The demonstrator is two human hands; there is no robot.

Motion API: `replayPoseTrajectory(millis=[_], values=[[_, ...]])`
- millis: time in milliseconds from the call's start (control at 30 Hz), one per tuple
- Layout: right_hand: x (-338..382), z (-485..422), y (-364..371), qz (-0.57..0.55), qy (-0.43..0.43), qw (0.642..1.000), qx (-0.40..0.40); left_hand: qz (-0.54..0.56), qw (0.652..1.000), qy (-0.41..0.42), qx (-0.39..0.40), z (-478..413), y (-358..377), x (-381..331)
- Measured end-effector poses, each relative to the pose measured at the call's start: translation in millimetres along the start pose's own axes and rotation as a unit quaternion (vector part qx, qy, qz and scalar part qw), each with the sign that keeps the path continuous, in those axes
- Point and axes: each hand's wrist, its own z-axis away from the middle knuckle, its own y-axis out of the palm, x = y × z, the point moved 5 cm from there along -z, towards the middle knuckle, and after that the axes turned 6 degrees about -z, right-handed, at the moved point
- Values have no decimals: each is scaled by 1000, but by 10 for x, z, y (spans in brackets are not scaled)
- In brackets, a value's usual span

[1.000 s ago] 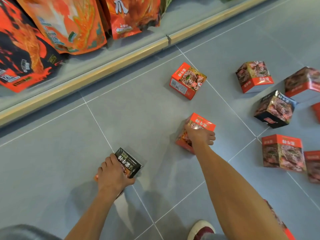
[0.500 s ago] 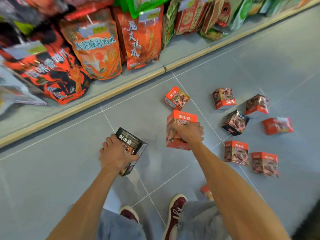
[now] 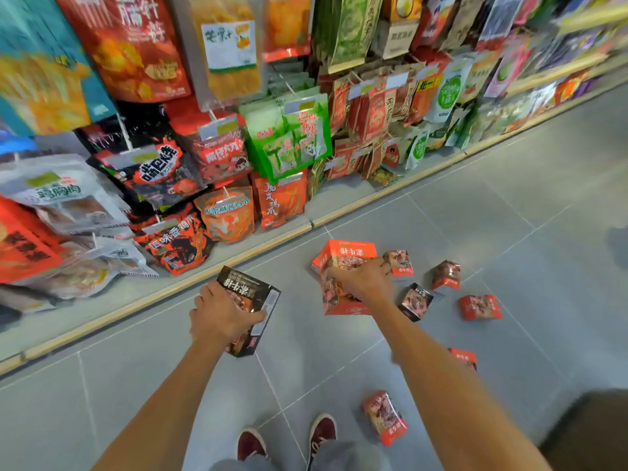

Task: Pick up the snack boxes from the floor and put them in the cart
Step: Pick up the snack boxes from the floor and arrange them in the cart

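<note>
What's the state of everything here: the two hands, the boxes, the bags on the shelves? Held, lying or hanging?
Left hand: grips the black box.
Black box: held tilted, off the floor.
Right hand: grips the red box.
Red box: held, off the floor.
Other boxes: lying scattered on the floor, untouched.
Snack bags: hanging on the shelf pegs.

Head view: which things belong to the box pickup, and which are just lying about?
Job: black box in left hand; red box in right hand; loose boxes on floor.
Not job: hanging snack bags; shoes.
</note>
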Motion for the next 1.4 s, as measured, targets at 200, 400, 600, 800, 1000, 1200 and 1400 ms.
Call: replayPoseTrajectory(millis=[200,400,600,800,1000,1200,1400], values=[[512,354,-999,27,-47,998,-17,70,997,-1,-28,346,-873,-394],[992,462,-1335,2,-88,996,20,72,995,-21,-59,632,-1416,-329],[1478,731,-1154,8,-154,985,78,131,982,-101,-88,808,-1393,363],[1975,1111,-426,83,-231,958,148,174,955,-202,-133,1413,-1428,1306],[2416,2406,72,103,-310,911,253,214,902,-322,-195,2462,-1626,2173],[2649,3606,1020,136,-407,841,328,256,837,-425,-229,3605,-1483,3174],[2517,5199,1754,179,-497,765,370,285,772,-512,-248,4823,-1016,4397]])
